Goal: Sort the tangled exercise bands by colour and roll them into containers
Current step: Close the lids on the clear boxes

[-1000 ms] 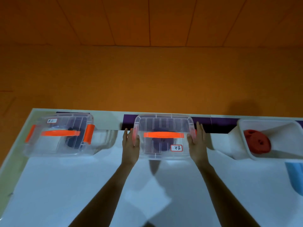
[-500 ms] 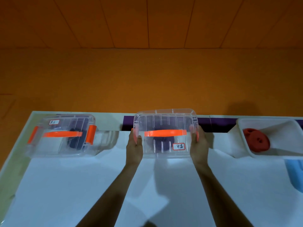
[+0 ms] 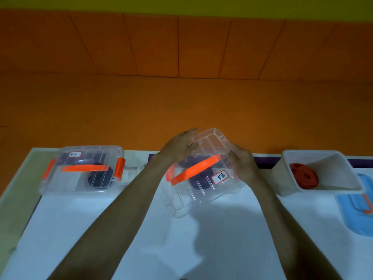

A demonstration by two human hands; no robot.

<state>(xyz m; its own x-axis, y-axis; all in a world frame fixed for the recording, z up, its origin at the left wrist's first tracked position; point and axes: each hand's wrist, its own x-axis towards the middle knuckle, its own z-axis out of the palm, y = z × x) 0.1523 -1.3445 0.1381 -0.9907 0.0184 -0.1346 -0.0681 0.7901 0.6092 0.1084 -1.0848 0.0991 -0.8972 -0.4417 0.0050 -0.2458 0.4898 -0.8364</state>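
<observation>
Grip: your left hand [image 3: 180, 147] and right hand [image 3: 243, 165] clasp the lidded middle container [image 3: 201, 197], skewed over the surface [image 3: 60, 219], purple roll [image 3: 198, 181] inside. The left container [image 3: 80, 178] is lidded too. The red roll [image 3: 304, 175] lies in the open white tub [image 3: 333, 168], blue lid [image 3: 355, 211] beside; only that lidding seems left

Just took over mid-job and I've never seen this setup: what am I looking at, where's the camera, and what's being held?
No machine: a person's bare hands, filmed by one head-worn wide-angle camera looking forward and down. The left hand and right hand grip a tilted clear lidded box with an orange handle; a dark purple band roll lies inside. On the white table: left, a second clear box holding a dark roll; right, an open white tub holding a red band roll, and a blue lid at the edge.
</observation>
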